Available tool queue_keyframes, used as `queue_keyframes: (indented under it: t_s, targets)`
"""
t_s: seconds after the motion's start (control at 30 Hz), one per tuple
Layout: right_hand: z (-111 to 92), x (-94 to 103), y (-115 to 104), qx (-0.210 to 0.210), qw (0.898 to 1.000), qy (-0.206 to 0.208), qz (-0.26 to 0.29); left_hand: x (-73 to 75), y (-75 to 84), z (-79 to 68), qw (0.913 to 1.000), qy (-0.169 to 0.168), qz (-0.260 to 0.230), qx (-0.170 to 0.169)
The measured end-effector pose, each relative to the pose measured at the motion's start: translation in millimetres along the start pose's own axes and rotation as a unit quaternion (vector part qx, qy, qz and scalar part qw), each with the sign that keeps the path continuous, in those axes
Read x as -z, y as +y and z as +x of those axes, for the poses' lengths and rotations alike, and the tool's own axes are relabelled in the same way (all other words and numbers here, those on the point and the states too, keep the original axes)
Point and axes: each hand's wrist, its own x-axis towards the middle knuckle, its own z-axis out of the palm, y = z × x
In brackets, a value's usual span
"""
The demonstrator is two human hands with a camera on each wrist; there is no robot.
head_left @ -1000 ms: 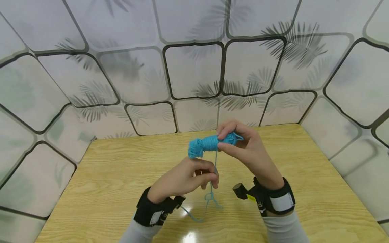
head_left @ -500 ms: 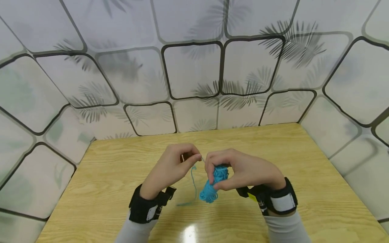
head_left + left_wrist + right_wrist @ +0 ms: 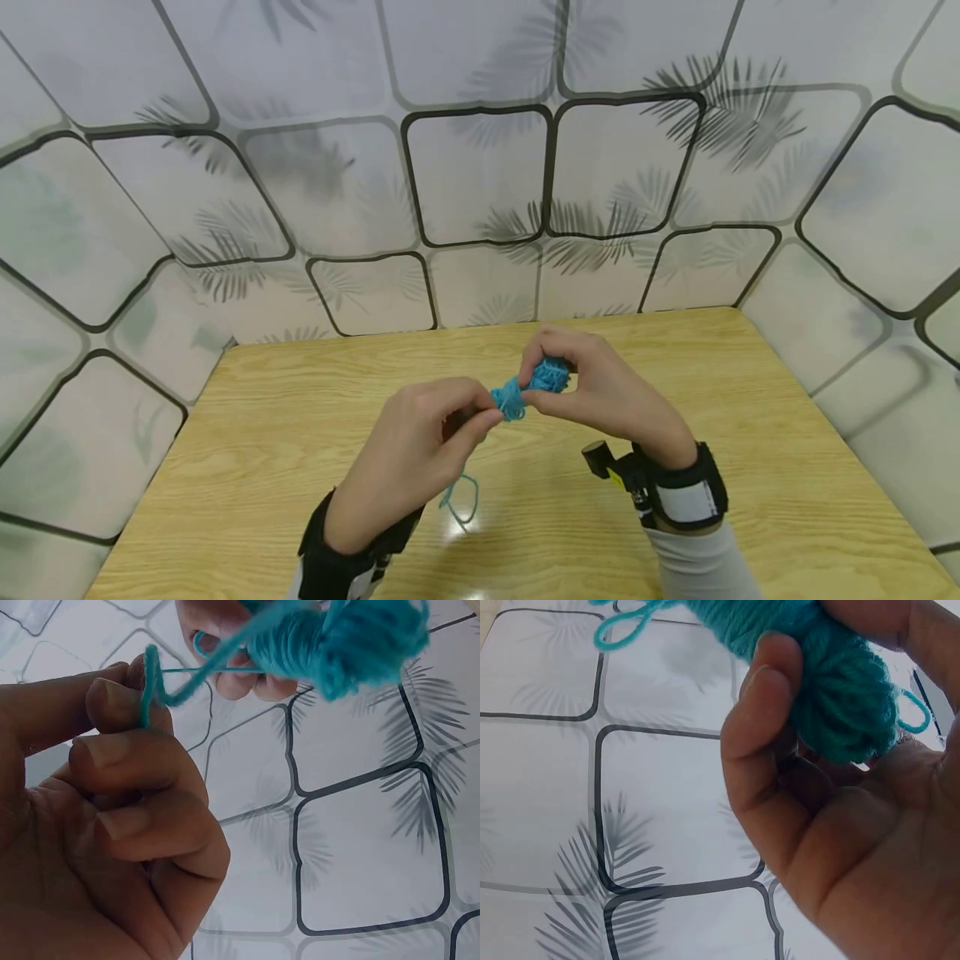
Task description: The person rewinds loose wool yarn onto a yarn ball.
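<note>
A small skein of blue yarn [image 3: 551, 377] is held above the table by my right hand [image 3: 603, 390], thumb and fingers around it. In the right wrist view the fingers curl about the thick, looped end of the skein [image 3: 847, 705], and a small loop sticks out beside it. My left hand [image 3: 416, 437] is at the skein's other end. The left wrist view shows its thumb and index finger pinching a strand of yarn [image 3: 152, 682], the other fingers curled below. A thin length runs from this pinch toward the skein [image 3: 345, 649].
A loose loop of yarn [image 3: 465, 500] hangs below the left hand, over the wood-grain table [image 3: 300, 417]. Pale walls [image 3: 480, 183] with dark outlines and leaf prints enclose the table at the back and sides. Each wrist wears a black strap [image 3: 686, 487] with a camera.
The skein turned from level to pointing down, then rose again toward the left hand. The left hand went from loosely by the hanging strand to pinching yarn; the yarn tail shifted left.
</note>
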Motion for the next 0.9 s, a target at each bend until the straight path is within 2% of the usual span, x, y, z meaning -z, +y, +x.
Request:
queue_keyframes:
  t_s: [0.17, 0.33, 0.5, 0.7, 0.77, 0.9]
  targets:
    - [1, -0.2, 2, -0.002, 1.0, 0.031, -0.003, -0.9, -1.5, 0.7, 0.9999, -0.009, -0.004, 0.006]
    - [3, -0.8, 3, -0.002, 0.996, 0.085, 0.009, -2.4, -0.8, 1.7, 0.9997, -0.018, -0.018, 0.005]
    - [4, -1.8, 3, -0.013, 0.989, 0.143, 0.021, -4.2, 2.3, 1.0, 0.9992, -0.027, -0.028, 0.0]
    - [4, -1.8, 4, -0.024, 0.977, 0.209, 0.029, -8.1, 5.6, -0.6, 0.9986, -0.037, -0.029, -0.024]
    - [4, -1.2, 4, -0.022, 0.973, 0.225, 0.047, -9.8, 5.9, -0.9, 0.998, -0.046, -0.029, -0.034]
    - [2, 0.9, 3, -0.006, 0.963, 0.234, 0.132, -12.6, 4.5, -0.3, 0.995, -0.081, -0.033, -0.048]
